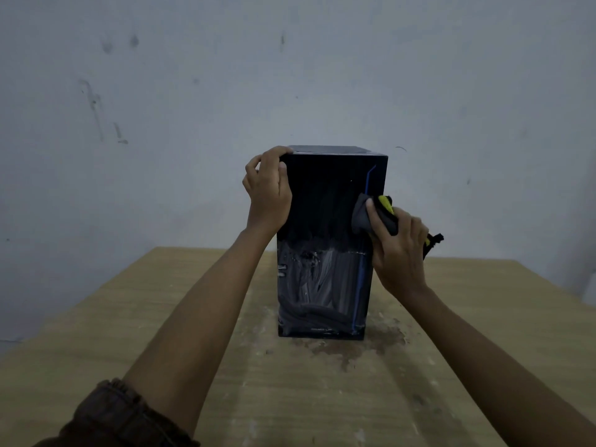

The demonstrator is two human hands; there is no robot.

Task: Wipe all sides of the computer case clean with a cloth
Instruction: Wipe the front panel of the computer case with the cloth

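Black and glossy, the upright rectangular computer case [325, 246] stands on the tan wooden table [467, 333]. The left hand [267, 191] grips its top left corner, fingers curled over the edge. The right hand [398, 250] pinches a bunched grey-and-yellow cloth [371, 214] against the case's right front edge.

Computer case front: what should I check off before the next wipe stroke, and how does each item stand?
1. Computer case upright on table: ok.
2. Left hand grips the top corner, steadying it: ok.
3. Right hand holds cloth against the front's right edge: ok.
4. Lower front free of streaks: not ok, smears show.
5. Back and side panels clean: cannot tell, hidden.
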